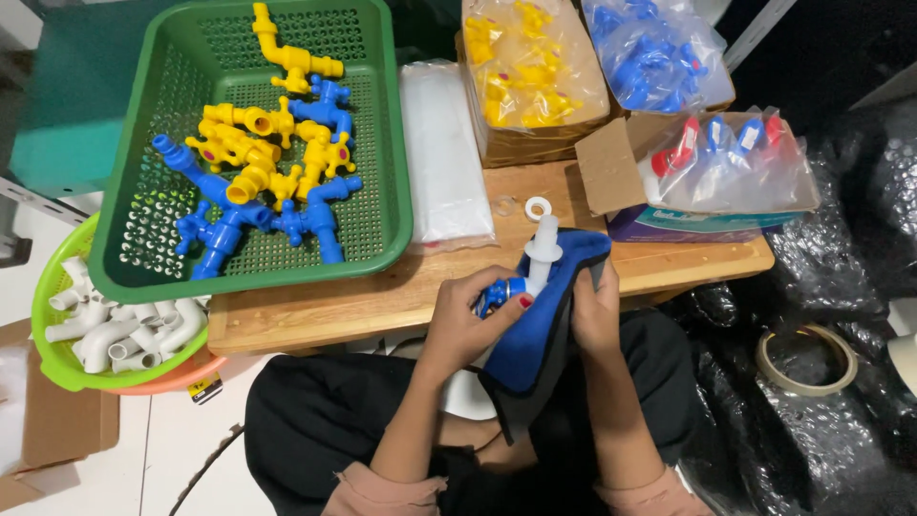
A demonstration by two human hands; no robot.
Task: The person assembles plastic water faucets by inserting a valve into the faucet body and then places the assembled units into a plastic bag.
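Two hands work over the lap: the left hand (478, 320) grips a white-and-blue plastic tap (535, 263), the right hand (594, 311) clasps a blue cloth (549, 315) around it; wiping goes best with the tap held firm.

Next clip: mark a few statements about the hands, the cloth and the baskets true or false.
1. The left hand holds a white plastic tap with a blue handle. True.
2. The right hand is bare of any cloth. False: it is wrapped in a blue cloth around the tap.
3. The green basket holds blue and yellow taps. True.
4. The round lime basket holds red taps. False: white pipe elbows.
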